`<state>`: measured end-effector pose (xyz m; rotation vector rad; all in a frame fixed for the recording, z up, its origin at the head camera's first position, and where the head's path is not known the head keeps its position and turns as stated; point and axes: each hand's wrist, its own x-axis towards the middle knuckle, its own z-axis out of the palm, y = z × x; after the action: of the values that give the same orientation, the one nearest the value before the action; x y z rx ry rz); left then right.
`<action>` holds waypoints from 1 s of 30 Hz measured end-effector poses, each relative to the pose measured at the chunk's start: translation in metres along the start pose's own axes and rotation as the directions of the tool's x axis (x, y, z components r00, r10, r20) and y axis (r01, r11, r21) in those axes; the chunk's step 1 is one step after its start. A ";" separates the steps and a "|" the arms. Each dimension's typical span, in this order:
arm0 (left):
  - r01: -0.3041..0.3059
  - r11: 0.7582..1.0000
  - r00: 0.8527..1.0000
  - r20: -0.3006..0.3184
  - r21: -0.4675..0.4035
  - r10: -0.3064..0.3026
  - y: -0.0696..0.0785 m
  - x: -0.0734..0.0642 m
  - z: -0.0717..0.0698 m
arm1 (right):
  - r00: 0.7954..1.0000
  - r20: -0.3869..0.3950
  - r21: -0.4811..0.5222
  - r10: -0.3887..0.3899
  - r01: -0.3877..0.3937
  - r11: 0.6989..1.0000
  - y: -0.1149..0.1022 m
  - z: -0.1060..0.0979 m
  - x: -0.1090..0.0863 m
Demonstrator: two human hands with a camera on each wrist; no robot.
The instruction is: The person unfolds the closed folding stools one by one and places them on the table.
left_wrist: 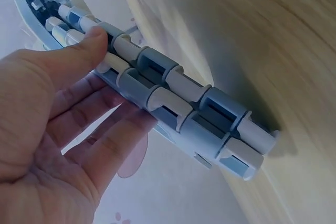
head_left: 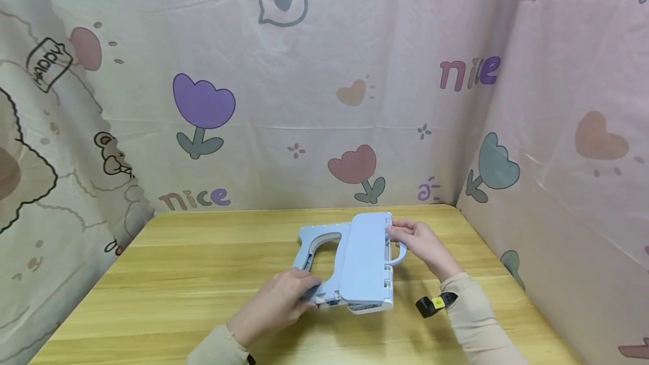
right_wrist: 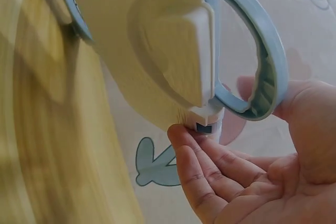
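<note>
A light blue and white plastic folding stool (head_left: 365,258), partly folded, is held over the wooden table between both hands. It has a broad flat panel, an arched leg frame and a small loop handle (right_wrist: 268,61). My left hand (head_left: 279,297) grips the near end of the leg frame. In the left wrist view, the thumb lies across a double row of hinge knuckles (left_wrist: 157,82), with the fingers underneath. On the other side, my right hand (head_left: 423,241) pinches the far right edge beside the handle. The right wrist view shows its fingertips (right_wrist: 181,135) against the white hinge edge.
The wooden table (head_left: 203,252) lies under the stool. A patterned cloth curtain (head_left: 304,100) hangs behind it and along both sides. A black device with a yellow label (head_left: 436,303) is strapped at the right wrist, over the sleeve.
</note>
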<state>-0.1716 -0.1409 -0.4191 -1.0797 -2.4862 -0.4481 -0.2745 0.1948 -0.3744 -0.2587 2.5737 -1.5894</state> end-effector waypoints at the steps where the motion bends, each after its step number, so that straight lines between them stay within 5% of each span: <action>1: 0.003 1.000 1.000 -0.004 -0.007 -0.003 0.000 0.000 0.000 | 1.000 -0.004 0.006 -0.004 0.004 1.000 -0.001 0.000 0.000; 17: 0.141 0.972 0.990 0.018 -0.187 -0.140 0.003 0.004 -0.004 | 0.995 0.041 0.206 -0.089 0.079 0.975 -0.027 -0.004 0.002; 30: 0.194 0.923 0.979 0.007 -0.331 -0.203 0.003 0.004 0.000 | 0.992 0.038 0.236 -0.124 0.111 0.965 -0.042 -0.004 0.000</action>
<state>-0.1722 -0.1363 -0.4170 -0.9295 -2.5659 -0.9639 -0.2713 0.1803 -0.3350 -0.4317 2.3424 -1.8793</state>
